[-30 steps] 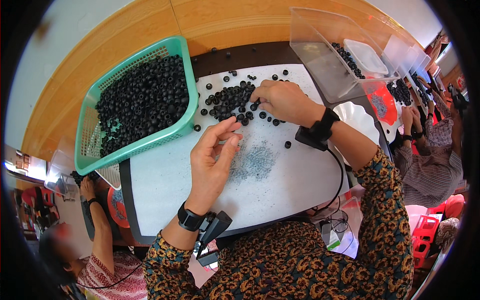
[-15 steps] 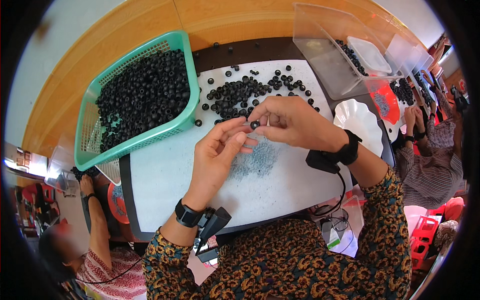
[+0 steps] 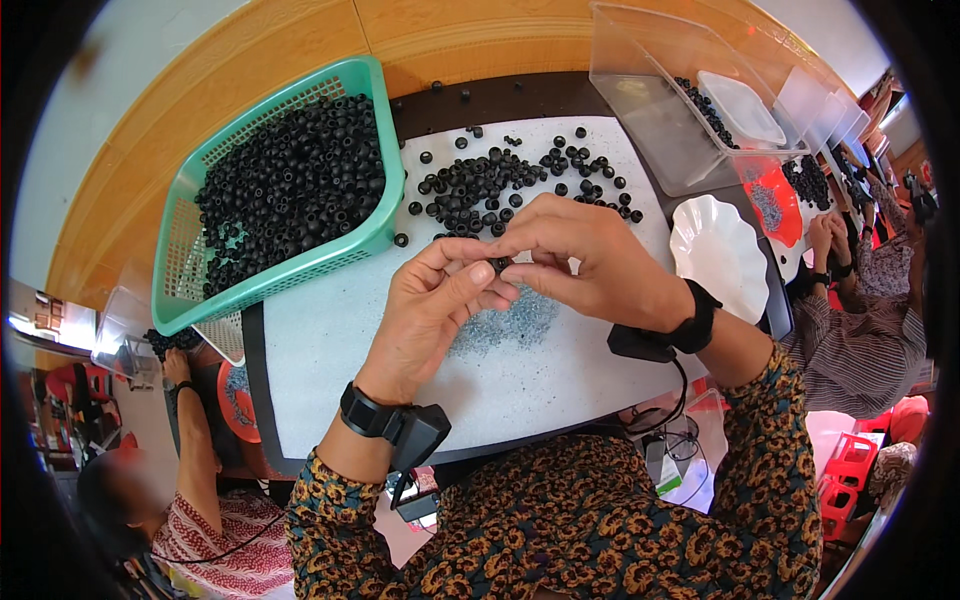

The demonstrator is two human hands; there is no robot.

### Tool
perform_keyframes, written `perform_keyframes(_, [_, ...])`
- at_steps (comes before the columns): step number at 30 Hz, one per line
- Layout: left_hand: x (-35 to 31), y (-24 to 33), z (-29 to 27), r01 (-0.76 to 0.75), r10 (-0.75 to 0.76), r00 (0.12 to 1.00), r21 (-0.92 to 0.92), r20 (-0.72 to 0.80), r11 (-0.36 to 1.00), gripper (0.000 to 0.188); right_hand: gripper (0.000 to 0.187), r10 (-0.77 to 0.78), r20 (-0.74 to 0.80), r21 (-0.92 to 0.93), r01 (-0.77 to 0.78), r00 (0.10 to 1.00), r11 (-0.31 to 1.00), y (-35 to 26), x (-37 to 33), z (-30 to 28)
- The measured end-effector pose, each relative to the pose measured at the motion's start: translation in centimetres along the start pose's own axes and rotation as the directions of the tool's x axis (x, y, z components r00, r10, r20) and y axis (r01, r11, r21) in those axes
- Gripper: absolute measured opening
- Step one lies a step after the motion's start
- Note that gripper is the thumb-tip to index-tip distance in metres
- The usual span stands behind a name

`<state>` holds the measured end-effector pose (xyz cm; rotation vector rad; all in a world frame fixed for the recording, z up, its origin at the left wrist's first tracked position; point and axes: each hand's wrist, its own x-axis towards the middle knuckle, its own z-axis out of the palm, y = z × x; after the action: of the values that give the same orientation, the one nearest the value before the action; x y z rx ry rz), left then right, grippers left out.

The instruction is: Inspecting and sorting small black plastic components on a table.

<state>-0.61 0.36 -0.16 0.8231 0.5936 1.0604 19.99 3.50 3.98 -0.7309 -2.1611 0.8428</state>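
Note:
A round black bead [image 3: 501, 264] sits between the fingertips of both my hands, over the white work sheet [image 3: 350, 330]. My left hand [image 3: 440, 300] is closed, its thumb and fingertips against the bead's left side. From the other side my right hand [image 3: 585, 258] pinches it with thumb and forefinger. Beneath the hands lies a patch of tiny clear bluish beads [image 3: 515, 322], partly covered by the fingers. Just beyond, many loose black beads [image 3: 475, 185] spread across the sheet. Whether a tiny bead is also in the fingers is too small to tell.
A green basket [image 3: 394, 190] heaped with black beads stands at the left. At right are a white scalloped dish [image 3: 715, 245] and a clear plastic bin [image 3: 650, 110]. Other people work nearby; one person's hand [image 3: 177, 367] is at far left, another's hands [image 3: 828, 238] at far right.
My left hand has moved up and right, and its thumb and fingertips have closed on the black bead. The right hand still holds the bead, now more covered by fingers.

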Motion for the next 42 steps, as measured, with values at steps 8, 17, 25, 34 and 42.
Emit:
perform_keyframes(8, [-0.1,-0.1,-0.4,-0.025,0.027,0.999,-0.059,0.037,0.998,0.026,0.015,0.050,-0.066,0.068,-0.045,0.997,0.997,-0.7,-0.4,0.2])
perform_keyframes(17, [-0.1,-0.1,-0.5,-0.002,0.016,0.997,-0.159,0.081,0.987,0.023,0.016,0.067,-0.084,0.169,-0.052,0.994,0.984,-0.6,-0.5,0.6])
perform_keyframes(25, [-0.1,-0.1,-0.3,-0.067,0.072,0.995,-0.084,0.064,0.994,0.024,0.015,0.127,-0.111,0.269,-0.094,0.986,0.959,-0.6,-0.8,1.2])
perform_keyframes(34, [-0.2,0.0,0.3,-0.170,0.168,0.985,0.110,0.029,0.979,0.028,0.016,0.199,-0.120,0.356,-0.145,0.973,0.923,0.0,-1.5,1.9])
perform_keyframes(42, [-0.2,0.1,0.4,-0.199,0.200,0.980,0.184,0.011,0.963,0.031,0.022,0.134,-0.189,0.230,-0.089,0.973,0.969,-0.1,-1.5,2.1])
